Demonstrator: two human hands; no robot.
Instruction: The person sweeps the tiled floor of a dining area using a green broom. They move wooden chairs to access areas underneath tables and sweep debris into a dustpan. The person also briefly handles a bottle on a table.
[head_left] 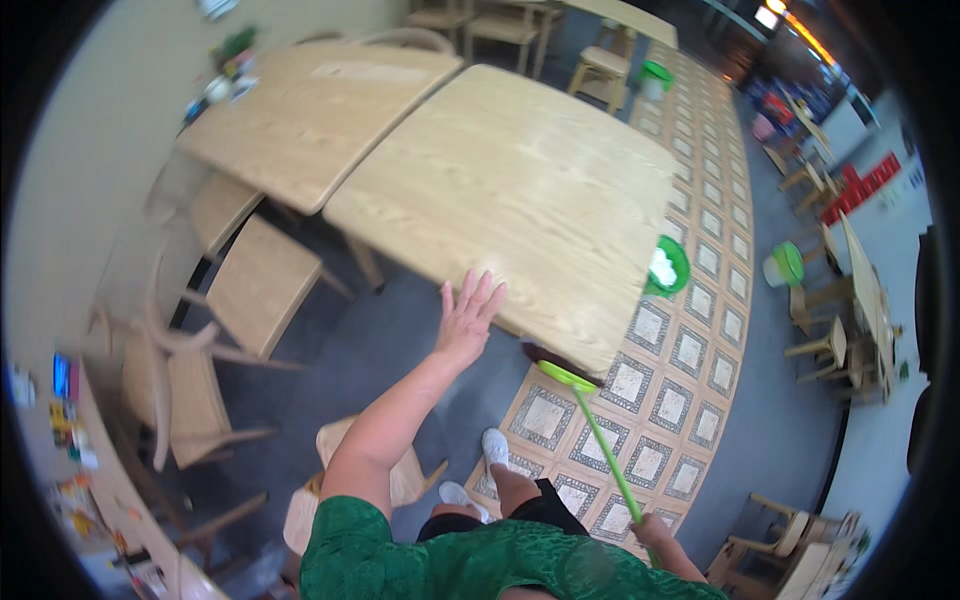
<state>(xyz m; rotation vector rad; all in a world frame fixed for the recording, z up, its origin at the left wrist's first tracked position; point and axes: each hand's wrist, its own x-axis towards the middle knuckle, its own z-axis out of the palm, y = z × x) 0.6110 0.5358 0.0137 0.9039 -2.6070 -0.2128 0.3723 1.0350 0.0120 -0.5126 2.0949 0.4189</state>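
head view: left fisheye of worn pair | faces down and forward over the patterned green short-sleeved shirt (440,562), very near | pale rounded-corner rectangular wooden table (510,185) farther out, mid-frame | wide, edges bending rimward

Tiled floor (672,402) lies open right of the broom (605,445), with table (510,180) and green bin (680,262) ahead
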